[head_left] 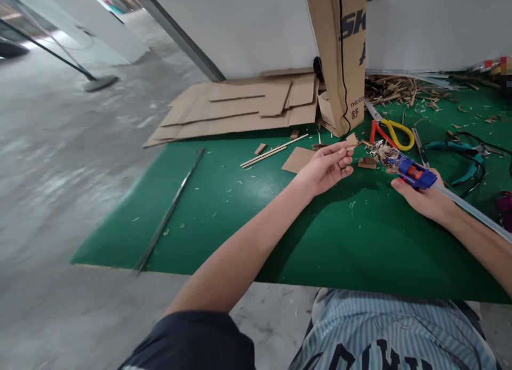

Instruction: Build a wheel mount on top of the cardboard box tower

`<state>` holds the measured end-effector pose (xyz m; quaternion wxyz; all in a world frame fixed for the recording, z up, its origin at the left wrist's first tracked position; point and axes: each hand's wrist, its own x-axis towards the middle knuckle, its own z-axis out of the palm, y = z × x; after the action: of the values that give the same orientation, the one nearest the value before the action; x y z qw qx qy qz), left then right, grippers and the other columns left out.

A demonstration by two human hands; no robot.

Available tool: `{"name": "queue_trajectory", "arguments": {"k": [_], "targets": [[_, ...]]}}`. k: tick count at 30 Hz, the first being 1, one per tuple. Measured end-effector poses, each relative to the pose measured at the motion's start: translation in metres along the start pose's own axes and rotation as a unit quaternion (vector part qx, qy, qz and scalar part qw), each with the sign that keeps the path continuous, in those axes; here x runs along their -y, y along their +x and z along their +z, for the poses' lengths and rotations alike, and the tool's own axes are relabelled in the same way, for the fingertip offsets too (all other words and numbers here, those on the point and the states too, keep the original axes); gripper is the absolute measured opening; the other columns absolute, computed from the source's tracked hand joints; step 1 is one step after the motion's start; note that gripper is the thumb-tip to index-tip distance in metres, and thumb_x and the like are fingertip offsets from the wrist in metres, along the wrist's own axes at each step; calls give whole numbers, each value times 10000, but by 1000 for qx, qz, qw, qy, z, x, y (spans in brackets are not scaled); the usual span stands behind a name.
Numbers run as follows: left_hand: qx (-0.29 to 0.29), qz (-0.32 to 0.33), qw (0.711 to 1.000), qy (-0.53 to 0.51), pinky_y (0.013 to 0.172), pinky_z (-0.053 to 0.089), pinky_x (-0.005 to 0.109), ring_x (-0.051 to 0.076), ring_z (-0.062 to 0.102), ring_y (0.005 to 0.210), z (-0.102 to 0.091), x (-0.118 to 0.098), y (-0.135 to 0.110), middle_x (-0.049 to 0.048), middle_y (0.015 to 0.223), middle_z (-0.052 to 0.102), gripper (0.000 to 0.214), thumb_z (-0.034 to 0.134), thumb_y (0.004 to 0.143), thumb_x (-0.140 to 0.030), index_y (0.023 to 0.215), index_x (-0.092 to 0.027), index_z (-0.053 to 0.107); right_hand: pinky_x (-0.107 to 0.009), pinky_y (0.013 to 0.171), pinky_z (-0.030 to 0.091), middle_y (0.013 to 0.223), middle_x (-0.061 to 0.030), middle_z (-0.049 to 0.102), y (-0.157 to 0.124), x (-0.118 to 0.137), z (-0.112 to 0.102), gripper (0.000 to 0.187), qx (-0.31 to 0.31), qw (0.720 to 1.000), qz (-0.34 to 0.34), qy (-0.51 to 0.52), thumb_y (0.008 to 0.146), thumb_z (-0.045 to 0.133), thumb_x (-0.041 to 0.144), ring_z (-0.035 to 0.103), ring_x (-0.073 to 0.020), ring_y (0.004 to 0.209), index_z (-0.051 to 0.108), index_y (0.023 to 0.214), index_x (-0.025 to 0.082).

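Observation:
My left hand (pixel 326 167) pinches a small cardboard piece (pixel 352 140) between thumb and fingertips, held above the green mat (pixel 224 220). My right hand (pixel 424 196) grips a blue glue gun (pixel 412 171) whose debris-crusted nozzle (pixel 383 152) points left, almost touching the cardboard piece. A clear glue stick (pixel 472 210) trails out of the back of the gun along my right forearm.
Scissors with red and yellow handles (pixel 390 131), teal pliers (pixel 466 157), thin wooden sticks (pixel 274 150), a flat cardboard cutout (pixel 298 159) and scraps lie on the mat. A tall cardboard box (pixel 340 55) stands against the wall beside flattened cardboard (pixel 236 109). A metal ruler (pixel 170 212) lies at left.

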<state>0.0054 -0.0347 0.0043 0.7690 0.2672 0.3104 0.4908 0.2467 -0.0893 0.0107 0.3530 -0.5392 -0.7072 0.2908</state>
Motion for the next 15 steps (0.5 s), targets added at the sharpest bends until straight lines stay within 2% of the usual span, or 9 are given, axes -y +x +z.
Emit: {"name": "queue_trajectory", "arguments": {"k": [7,12,15], "targets": [[21,4,999,-30,574,505,188,53,603,588,0,-2,1,0,751,628,69,648,878,-34,884,-95,678,-319,517,460,622,2,620,0,2,-1,297,5,1000,14,13,822,671,545,551,-179,537,681,828,249],[-13,24,998,-64,583,487,172,40,595,598,3,-4,0,4,770,623,165,519,947,-22,906,-95,661,-320,532,457,652,3,627,0,2,-1,297,12,1000,16,16,825,667,550,541,-171,542,671,825,253],[-36,28,996,-75,588,477,164,37,592,600,4,-5,0,-1,761,622,168,514,953,-29,897,-114,647,-320,545,457,655,3,626,1,4,-1,282,15,1000,17,17,820,668,530,552,-174,553,668,834,248]]}}
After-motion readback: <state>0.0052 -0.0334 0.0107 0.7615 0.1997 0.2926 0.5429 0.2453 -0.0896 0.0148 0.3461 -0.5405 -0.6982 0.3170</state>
